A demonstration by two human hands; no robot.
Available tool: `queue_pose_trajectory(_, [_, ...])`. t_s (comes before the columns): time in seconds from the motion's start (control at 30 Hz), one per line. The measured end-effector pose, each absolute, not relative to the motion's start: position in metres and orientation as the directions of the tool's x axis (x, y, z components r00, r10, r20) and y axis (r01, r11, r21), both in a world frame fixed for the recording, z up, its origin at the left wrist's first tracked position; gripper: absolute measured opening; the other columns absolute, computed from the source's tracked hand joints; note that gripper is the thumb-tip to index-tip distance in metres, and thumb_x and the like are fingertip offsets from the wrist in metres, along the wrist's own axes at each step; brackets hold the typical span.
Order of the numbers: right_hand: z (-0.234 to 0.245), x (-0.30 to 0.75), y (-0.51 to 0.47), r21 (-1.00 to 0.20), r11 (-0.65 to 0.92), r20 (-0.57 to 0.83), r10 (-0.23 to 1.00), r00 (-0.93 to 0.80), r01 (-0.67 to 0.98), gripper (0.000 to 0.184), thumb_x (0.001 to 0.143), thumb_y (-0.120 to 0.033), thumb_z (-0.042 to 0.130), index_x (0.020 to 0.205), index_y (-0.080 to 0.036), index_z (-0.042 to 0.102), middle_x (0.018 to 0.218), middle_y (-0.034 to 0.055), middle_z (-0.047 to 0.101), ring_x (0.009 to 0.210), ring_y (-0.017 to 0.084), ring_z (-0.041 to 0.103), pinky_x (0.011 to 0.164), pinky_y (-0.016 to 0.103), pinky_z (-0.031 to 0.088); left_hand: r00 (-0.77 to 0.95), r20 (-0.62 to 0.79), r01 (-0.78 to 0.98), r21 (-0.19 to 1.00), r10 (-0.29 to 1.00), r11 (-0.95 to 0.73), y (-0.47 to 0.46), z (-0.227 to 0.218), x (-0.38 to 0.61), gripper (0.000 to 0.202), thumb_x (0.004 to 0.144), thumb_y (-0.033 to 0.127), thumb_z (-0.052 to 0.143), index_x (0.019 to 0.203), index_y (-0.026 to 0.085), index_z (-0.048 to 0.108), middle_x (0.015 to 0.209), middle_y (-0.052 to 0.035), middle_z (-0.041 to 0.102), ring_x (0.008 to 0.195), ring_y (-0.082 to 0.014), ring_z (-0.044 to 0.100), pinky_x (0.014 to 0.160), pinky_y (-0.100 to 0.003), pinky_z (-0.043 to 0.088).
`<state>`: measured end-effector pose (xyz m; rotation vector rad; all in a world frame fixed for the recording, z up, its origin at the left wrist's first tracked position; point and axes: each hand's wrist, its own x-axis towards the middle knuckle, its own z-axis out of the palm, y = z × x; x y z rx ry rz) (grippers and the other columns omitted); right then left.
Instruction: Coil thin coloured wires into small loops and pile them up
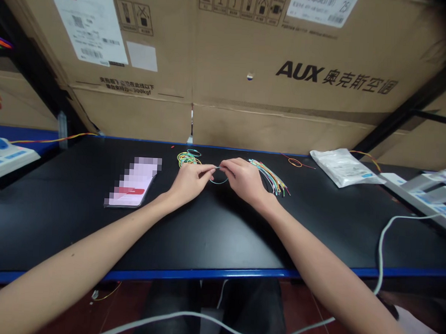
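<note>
Pinching a thin teal wire [219, 182] at the fingertips, left hand [190, 181] and right hand [244, 180] meet closely, seemingly steadying its loop, coloured wire bundle [272, 178] handy just right.

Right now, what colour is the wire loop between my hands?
Teal, a blue-green; the wire loop shows best in the head view.

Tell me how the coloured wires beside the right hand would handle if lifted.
Probably floppy: the wires are thin and fan out loosely on the table. Likely very light, and apt to scatter, since their near ends splay apart.
</note>
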<state>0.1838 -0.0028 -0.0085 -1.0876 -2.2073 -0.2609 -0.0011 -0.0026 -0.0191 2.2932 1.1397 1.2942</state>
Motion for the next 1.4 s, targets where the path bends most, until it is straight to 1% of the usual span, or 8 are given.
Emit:
queue_pose_trajectory(0.27, [-0.006,0.186,-0.004,0.039,0.657,0.562,0.609,-0.56,0.753,0.026,0.096,-0.017,0.043,0.087,-0.017,0.067,0.089,0.0081,0.071,0.078,0.019,0.059,0.074,0.03,0.041,0.473,0.709,0.668,0.099,0.523,-0.737,0.0,-0.028,-0.008,0.022,0.091,0.019,0.049,0.092,0.019,0.071,0.075,-0.0042,0.072,0.068,-0.0177,0.066,0.066,-0.029,0.048])
queue_pose_trajectory(0.43, [-0.004,0.189,-0.003,-0.101,0.691,0.529,0.647,-0.55,0.716,0.025,0.096,-0.02,0.043,0.09,-0.017,0.067,0.086,0.0076,0.069,0.079,0.018,0.06,0.073,0.028,0.042,0.543,0.715,0.68,-0.068,0.439,-0.73,0.0,-0.027,-0.01,0.026,0.093,0.017,0.043,0.094,0.015,0.068,0.073,-0.0054,0.07,0.066,-0.0181,0.064,0.066,-0.031,0.046])
queue_pose_trajectory(0.53, [-0.004,0.189,-0.002,-0.257,0.693,0.497,0.692,-0.523,0.673,0.023,0.096,-0.021,0.044,0.09,-0.018,0.066,0.084,0.0055,0.069,0.076,0.016,0.061,0.071,0.026,0.043,0.528,0.714,0.69,-0.046,0.46,-0.722,-0.001,-0.025,-0.009,0.027,0.094,0.019,0.042,0.092,0.016,0.068,0.071,-0.0051,0.069,0.065,-0.0178,0.063,0.066,-0.031,0.045])
queue_pose_trajectory(0.63, [-0.006,0.187,-0.002,-0.332,0.678,0.484,0.719,-0.498,0.656,0.021,0.095,-0.021,0.045,0.091,-0.017,0.065,0.084,0.0048,0.069,0.074,0.015,0.061,0.069,0.026,0.044,0.452,0.689,0.68,0.145,0.567,-0.719,-0.002,-0.023,-0.007,0.025,0.092,0.022,0.045,0.088,0.019,0.07,0.068,-0.0026,0.068,0.062,-0.0156,0.061,0.063,-0.028,0.044])
queue_pose_trajectory(0.87, [-0.01,0.185,-0.003,-0.238,0.643,0.601,0.686,-0.409,0.728,0.012,0.088,-0.028,0.06,0.096,-0.021,0.066,0.095,0.0055,0.069,0.088,0.019,0.061,0.075,0.029,0.045,0.345,0.575,0.602,0.471,0.742,-0.645,-0.005,-0.017,-0.003,0.026,0.088,0.026,0.05,0.071,0.019,0.068,0.059,0.0021,0.064,0.052,-0.0123,0.053,0.054,-0.025,0.037])
queue_pose_trajectory(1.13, [-0.007,0.185,-0.005,-0.098,0.65,0.56,0.662,-0.498,0.754,0.022,0.094,-0.024,0.049,0.089,-0.02,0.069,0.091,0.0066,0.071,0.084,0.019,0.06,0.076,0.03,0.043,0.446,0.608,0.715,0.199,0.657,-0.67,-0.009,-0.023,-0.005,0.023,0.091,0.023,0.046,0.088,0.019,0.069,0.074,-0.0046,0.069,0.066,-0.017,0.062,0.063,-0.027,0.042])
queue_pose_trajectory(1.27, [-0.006,0.186,-0.004,-0.249,0.661,0.499,0.714,-0.491,0.708,0.021,0.094,-0.022,0.049,0.089,-0.019,0.069,0.087,0.0057,0.071,0.077,0.017,0.061,0.07,0.027,0.043,0.53,0.612,0.738,0.009,0.587,-0.675,-0.011,-0.023,-0.006,0.026,0.092,0.019,0.042,0.087,0.017,0.067,0.07,-0.005,0.067,0.065,-0.018,0.061,0.065,-0.029,0.041])
queue_pose_trajectory(1.4, [-0.006,0.187,-0.002,-0.382,0.664,0.485,0.736,-0.472,0.643,0.016,0.093,-0.022,0.051,0.093,-0.017,0.067,0.086,0.0044,0.07,0.074,0.015,0.061,0.068,0.026,0.044,0.464,0.615,0.749,0.113,0.638,-0.653,-0.011,-0.019,-0.005,0.026,0.092,0.021,0.043,0.085,0.018,0.068,0.072,-0.0053,0.069,0.065,-0.018,0.061,0.063,-0.029,0.039])
